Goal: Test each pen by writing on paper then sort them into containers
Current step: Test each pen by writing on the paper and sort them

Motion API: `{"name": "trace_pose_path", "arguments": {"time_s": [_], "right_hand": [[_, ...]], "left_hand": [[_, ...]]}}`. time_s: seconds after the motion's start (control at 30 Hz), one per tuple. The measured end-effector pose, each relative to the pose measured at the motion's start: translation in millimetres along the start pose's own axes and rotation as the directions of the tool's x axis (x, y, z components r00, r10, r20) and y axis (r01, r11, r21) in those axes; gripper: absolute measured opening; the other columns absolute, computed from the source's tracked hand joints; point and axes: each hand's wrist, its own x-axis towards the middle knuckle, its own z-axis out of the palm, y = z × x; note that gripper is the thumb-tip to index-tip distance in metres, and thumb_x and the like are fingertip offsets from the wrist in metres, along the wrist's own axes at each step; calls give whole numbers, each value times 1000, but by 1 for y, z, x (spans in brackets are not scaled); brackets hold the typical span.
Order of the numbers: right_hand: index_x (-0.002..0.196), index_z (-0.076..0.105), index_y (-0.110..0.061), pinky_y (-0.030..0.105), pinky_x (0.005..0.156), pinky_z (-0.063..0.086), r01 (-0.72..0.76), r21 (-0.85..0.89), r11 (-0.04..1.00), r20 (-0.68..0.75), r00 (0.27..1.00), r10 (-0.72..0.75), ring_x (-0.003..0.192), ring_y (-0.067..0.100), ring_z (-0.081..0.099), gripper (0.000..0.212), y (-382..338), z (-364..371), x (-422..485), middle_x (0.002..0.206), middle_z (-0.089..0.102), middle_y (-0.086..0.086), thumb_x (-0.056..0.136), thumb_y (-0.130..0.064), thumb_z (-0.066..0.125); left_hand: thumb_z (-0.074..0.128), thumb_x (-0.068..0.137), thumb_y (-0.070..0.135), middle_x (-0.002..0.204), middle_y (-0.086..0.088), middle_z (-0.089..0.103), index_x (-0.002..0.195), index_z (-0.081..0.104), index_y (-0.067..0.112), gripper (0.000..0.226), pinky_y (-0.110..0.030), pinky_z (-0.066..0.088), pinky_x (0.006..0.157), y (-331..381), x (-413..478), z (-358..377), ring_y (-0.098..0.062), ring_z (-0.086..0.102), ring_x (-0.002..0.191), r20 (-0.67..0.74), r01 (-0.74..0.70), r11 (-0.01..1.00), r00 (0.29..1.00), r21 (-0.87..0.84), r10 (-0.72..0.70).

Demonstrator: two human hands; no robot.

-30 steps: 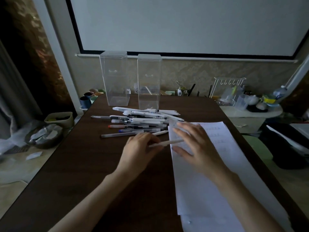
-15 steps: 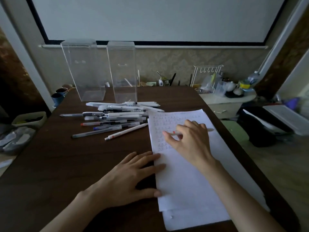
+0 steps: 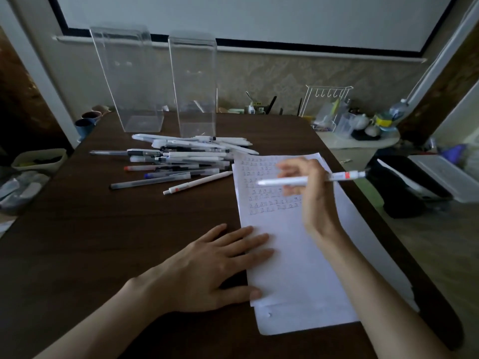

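Gripped a white pen (image 3: pixel 285 181) in the right hand (image 3: pixel 311 193), fingers curled round the barrel. Held it level above the written rows of the paper (image 3: pixel 298 268), red-banded end pointing right. Had kept it low against the sheet half a second before. Pressed the left hand (image 3: pixel 215 265) flat, fingers straight, on the paper's left edge, just as before. Left the other pens (image 3: pixel 186 154) heaped on the table (image 3: pixel 103 242) beside the sheet's upper left corner, unmoved. Kept two clear containers (image 3: pixel 129 81) upright behind the heap, side by side. Could not tell their contents.
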Motion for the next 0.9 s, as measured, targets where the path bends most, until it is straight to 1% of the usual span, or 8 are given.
{"name": "trace_pose_path", "arguments": {"time_s": [0.1, 0.17, 0.23, 0.43, 0.53, 0.7, 0.83, 0.9], "right_hand": [[85, 70, -8, 17, 49, 42, -112, -105, 988, 144, 981, 127, 50, 8, 56, 50, 4, 9, -7, 60, 67, 7, 97, -45, 38], [73, 64, -9, 17, 51, 42, -38, -171, 985, 177, 982, 69, 49, 7, 54, 33, 10, 14, -11, 52, 63, -1, 91, -36, 58], [66, 53, -9, 21, 52, 43, -20, -193, 981, 181, 982, 55, 44, 10, 50, 29, 16, 16, -13, 44, 54, -2, 87, -24, 66], [62, 34, -9, 32, 52, 44, -48, -219, 975, 152, 985, 83, 35, 5, 43, 31, 20, 20, -16, 38, 42, 3, 81, 3, 56], [62, 33, -5, 38, 55, 50, -36, -233, 972, 143, 987, 71, 34, 5, 41, 31, 20, 20, -17, 41, 40, 10, 81, 3, 57], [61, 31, -10, 34, 49, 42, 15, -276, 961, 150, 988, 27, 36, 3, 45, 35, 24, 20, -14, 40, 35, -6, 82, 3, 57], [61, 32, -9, 43, 52, 46, 1, -261, 965, 152, 987, 40, 34, 4, 45, 34, 24, 19, -15, 38, 34, -5, 81, 5, 55], [61, 31, -9, 34, 49, 40, 6, -266, 964, 163, 986, 39, 34, 2, 47, 34, 24, 18, -15, 38, 32, -7, 80, 6, 56]], "left_hand": [[18, 92, 66, 152, 20, -19, 146, -7, 42, 65, -33, -18, 110, 0, 1, 2, 2, -24, 137, -13, -7, 999, 1000, 33, 7], [16, 92, 66, 153, 18, -19, 146, -8, 40, 65, -35, -19, 109, -1, 1, 4, -1, -23, 138, -29, -12, 999, 999, 53, 14], [16, 92, 66, 154, 16, -16, 147, -6, 39, 65, -36, -18, 109, -1, 0, 6, -3, -21, 139, -52, -20, 998, 998, 56, 23], [17, 92, 68, 157, -2, -10, 148, 0, 40, 64, -39, -9, 112, -2, 0, 7, -14, -12, 143, -99, -3, 999, 995, 54, 9], [18, 93, 67, 157, -6, -1, 149, 6, 37, 64, -41, -5, 112, -3, 0, 9, -18, -2, 144, -117, 0, 997, 993, 78, 9], [18, 93, 66, 156, -9, 10, 149, 12, 35, 64, -45, 0, 109, -5, 0, 11, -21, 9, 143, -139, 6, 995, 990, 99, 8], [18, 93, 67, 156, -9, 12, 149, 13, 35, 64, -45, 1, 109, -4, 1, 11, -21, 10, 143, -144, 14, 995, 990, 96, 0], [19, 93, 66, 156, -9, 14, 149, 14, 34, 64, -45, 3, 110, -5, 1, 12, -21, 12, 143, -149, 15, 995, 989, 102, 0]]}}
